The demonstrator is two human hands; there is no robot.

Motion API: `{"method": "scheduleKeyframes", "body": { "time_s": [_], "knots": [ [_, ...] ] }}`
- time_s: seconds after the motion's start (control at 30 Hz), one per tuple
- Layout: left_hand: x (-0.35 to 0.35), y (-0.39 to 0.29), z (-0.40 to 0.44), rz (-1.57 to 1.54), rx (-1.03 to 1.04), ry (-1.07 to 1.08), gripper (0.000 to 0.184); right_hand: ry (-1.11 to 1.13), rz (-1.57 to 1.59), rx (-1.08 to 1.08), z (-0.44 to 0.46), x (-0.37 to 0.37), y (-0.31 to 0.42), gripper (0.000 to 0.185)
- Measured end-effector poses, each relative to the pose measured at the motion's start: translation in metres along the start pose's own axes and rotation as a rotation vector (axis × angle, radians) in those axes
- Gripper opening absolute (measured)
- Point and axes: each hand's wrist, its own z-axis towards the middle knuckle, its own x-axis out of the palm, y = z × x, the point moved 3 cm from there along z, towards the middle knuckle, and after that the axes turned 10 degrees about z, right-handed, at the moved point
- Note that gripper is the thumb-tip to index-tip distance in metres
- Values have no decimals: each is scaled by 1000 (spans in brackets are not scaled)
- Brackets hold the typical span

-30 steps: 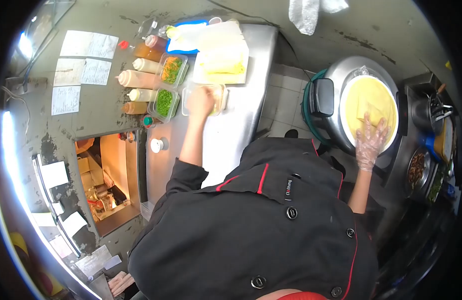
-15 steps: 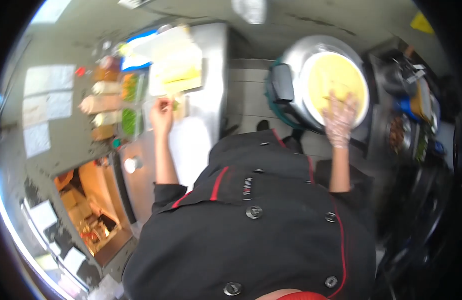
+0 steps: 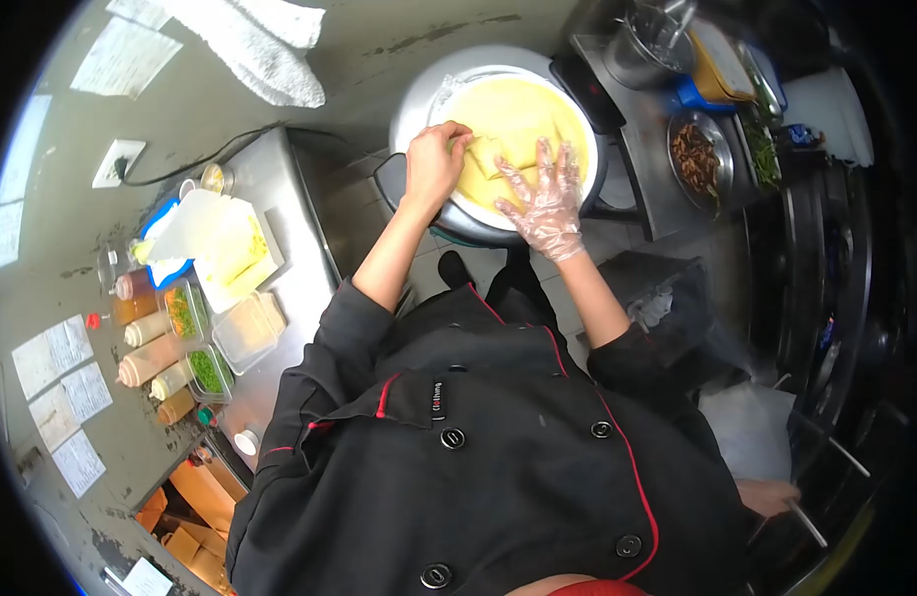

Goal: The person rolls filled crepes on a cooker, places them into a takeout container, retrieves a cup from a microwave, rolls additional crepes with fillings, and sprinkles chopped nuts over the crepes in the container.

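Note:
A large round pot (image 3: 404, 124) holds a smooth yellow mass (image 3: 503, 104) with a few block-like yellow pieces (image 3: 486, 157) near its middle. My bare left hand (image 3: 436, 164) is over the pot's left rim. Its fingers are curled and pressed together beside the pieces; what they pinch, if anything, is hidden. In a clear plastic glove, my right hand (image 3: 550, 204) spreads its fingers over the near right part of the yellow mass. Whether its fingertips touch the surface I cannot tell.
On the left, a steel counter (image 3: 290, 214) holds a white box (image 3: 265, 233) of yellow food, tubs of chopped vegetables (image 3: 210, 372) and sauce bottles (image 3: 151, 360). A steel bowl (image 3: 722, 149) stands right. Another person's hand (image 3: 766, 496) shows lower right.
My left hand has moved from the counter to the pot. My right hand stays over the yellow mass with fingers spread. The view has swung so the pot sits nearer the middle.

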Motion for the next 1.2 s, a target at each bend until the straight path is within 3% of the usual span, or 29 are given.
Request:
{"method": "scheduleKeyframes", "body": {
  "time_s": [0.17,0.4,0.53,0.63,0.73,0.87,0.97,1.0,1.1,1.13,1.2],
  "knots": [
    [20,-1,-2,-13,-34,-95,11,-5,14,-11,1,-2,0,61],
    [26,-1,-16,191,249,-183,9,91,6,5,1,-13,-3,61],
    [23,0,-16,280,115,-130,15,176,-30,-12,3,-19,-9,61],
    [21,-5,-9,312,161,-125,15,237,-42,-51,5,-25,-15,61],
    [26,3,-5,96,171,-121,14,264,-39,-99,9,-32,-22,60],
    [21,0,-12,75,152,-63,13,239,-32,-209,12,-43,-27,59],
    [21,2,-18,87,214,-10,13,56,249,-315,17,-47,-49,62],
    [19,-1,-21,102,269,-16,13,-13,309,-301,20,-54,-53,53],
    [14,-7,-24,126,343,-25,11,34,765,204,27,-44,-85,45],
    [14,-8,-25,130,355,-26,11,-51,850,198,30,-43,-93,37],
    [14,-7,-25,160,362,2,10,24,733,27,38,-42,-109,39]
  ]
}}
